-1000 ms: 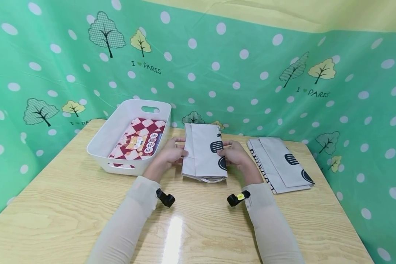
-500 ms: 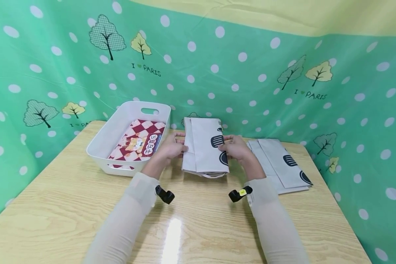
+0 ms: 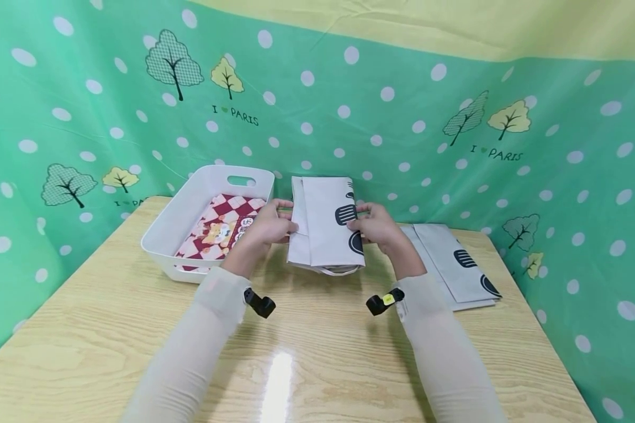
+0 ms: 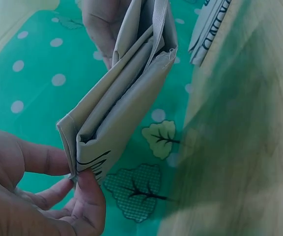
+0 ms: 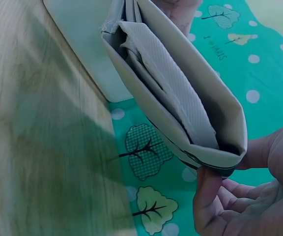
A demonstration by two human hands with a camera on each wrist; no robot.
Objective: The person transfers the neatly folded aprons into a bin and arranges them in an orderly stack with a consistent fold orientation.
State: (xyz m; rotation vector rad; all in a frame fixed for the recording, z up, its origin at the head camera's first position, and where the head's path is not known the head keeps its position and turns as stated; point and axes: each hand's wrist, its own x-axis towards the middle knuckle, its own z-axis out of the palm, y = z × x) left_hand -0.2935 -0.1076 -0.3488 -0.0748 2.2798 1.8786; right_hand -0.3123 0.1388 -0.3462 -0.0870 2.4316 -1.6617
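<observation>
Held between both hands is a folded pale apron (image 3: 325,226) with black kitchen-utensil prints, raised above the table. My left hand (image 3: 267,226) pinches its left edge, the thumb on the front. Opposite, my right hand (image 3: 378,229) grips the right edge in the same way. Seen from the right wrist, the apron (image 5: 151,83) shows stacked layers and a woven strap tucked inside its open end. A similar folded apron (image 3: 460,264) lies on the table to the right; the left wrist view catches its lettered edge (image 4: 210,34).
A white plastic basket (image 3: 182,214) with handle slots stands at the left. Inside it lies a red-and-white checked folded cloth (image 3: 211,235) with a cartoon animal. Behind the wooden table (image 3: 317,364) hangs a green dotted curtain (image 3: 317,106).
Both hands have lifted the folded apron up and away from the table, and it has shifted slightly left. The basket and the other apron stay where they were.
</observation>
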